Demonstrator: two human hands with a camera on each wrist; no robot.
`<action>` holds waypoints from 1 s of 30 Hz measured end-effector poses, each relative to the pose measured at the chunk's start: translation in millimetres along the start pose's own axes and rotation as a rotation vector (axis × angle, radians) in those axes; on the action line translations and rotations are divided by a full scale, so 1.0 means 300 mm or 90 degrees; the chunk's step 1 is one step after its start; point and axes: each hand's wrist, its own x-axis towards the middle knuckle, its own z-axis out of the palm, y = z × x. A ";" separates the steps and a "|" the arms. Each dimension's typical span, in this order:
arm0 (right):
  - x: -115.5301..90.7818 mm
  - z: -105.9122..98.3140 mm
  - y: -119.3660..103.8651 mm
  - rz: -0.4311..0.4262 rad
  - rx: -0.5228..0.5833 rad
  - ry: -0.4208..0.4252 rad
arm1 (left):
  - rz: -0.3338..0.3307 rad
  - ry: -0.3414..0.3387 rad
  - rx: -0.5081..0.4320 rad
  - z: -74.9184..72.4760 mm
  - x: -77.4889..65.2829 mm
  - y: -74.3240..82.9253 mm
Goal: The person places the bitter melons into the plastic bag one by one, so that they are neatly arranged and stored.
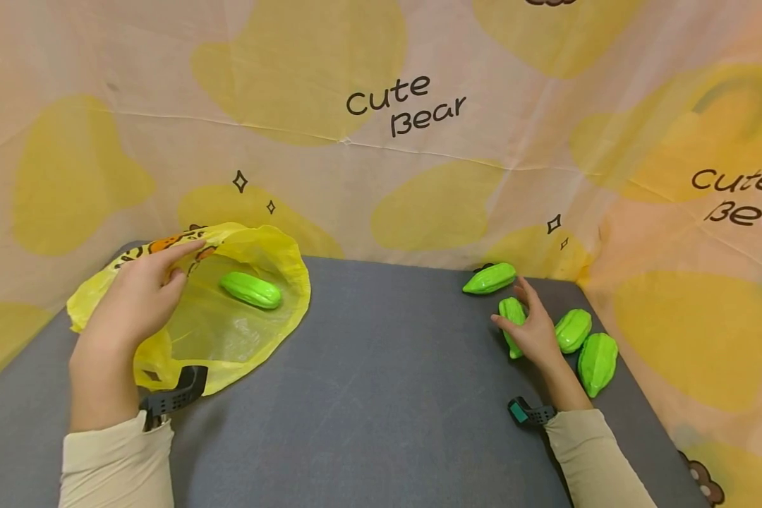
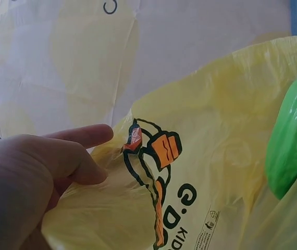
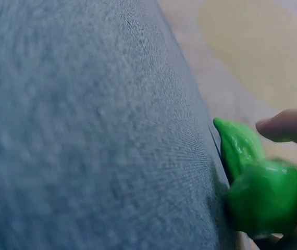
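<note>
Fingers spread around a green gourd (image 1: pixel 511 309) at the gray table (image 1: pixel 368 381)'s right side, your right hand (image 1: pixel 536 335) does best to wrap its middle, while your left hand (image 1: pixel 138 296), grip unclear, best steadies the yellow bag (image 1: pixel 209 342).

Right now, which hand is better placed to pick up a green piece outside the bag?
Probably the right hand: it is over one green piece, with other pieces close by. The left hand is across at the yellow bag.
</note>
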 end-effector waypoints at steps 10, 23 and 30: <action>-0.011 0.004 0.003 0.023 -0.045 0.034 | -0.005 0.006 0.005 -0.009 -0.006 -0.009; -0.022 0.010 -0.003 0.018 -0.033 0.076 | -0.018 -0.011 0.001 -0.010 -0.010 -0.010; -0.023 0.014 -0.008 0.002 -0.048 0.082 | -0.011 0.002 0.012 -0.013 -0.009 -0.012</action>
